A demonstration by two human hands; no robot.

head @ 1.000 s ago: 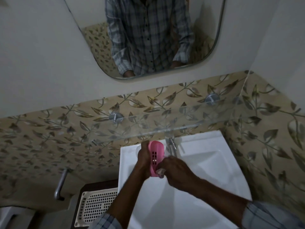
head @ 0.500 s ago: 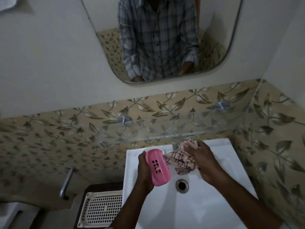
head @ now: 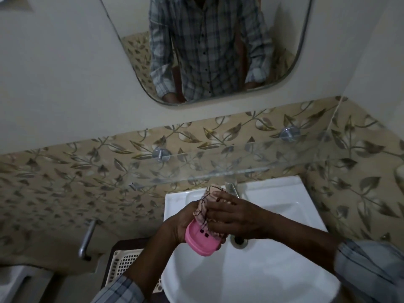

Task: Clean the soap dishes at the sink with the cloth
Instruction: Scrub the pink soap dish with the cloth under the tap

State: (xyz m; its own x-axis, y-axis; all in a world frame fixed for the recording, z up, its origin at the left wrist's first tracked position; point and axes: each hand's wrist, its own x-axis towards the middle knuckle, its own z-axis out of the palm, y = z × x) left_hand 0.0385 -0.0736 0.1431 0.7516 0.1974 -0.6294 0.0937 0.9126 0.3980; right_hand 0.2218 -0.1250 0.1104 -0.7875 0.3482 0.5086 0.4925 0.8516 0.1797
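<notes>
Over the white sink [head: 273,270] my left hand [head: 177,226] grips a pink soap dish [head: 201,242] from its left side, its slotted face turned up. My right hand [head: 231,217] presses a pink checked cloth [head: 204,203] onto the dish's far end, fingers spread over the cloth. The cloth covers the upper part of the dish. Only one soap dish shows.
A metal tap [head: 232,188] stands at the sink's back edge, the drain [head: 239,240] just right of the dish. A glass shelf [head: 218,171] juts out above the tap. A white perforated tray [head: 122,265] lies left of the sink. A mirror [head: 207,47] hangs above.
My right hand has brought the cloth from beside the dish onto its upper end. My left hand has tilted the dish from upright to lying face up.
</notes>
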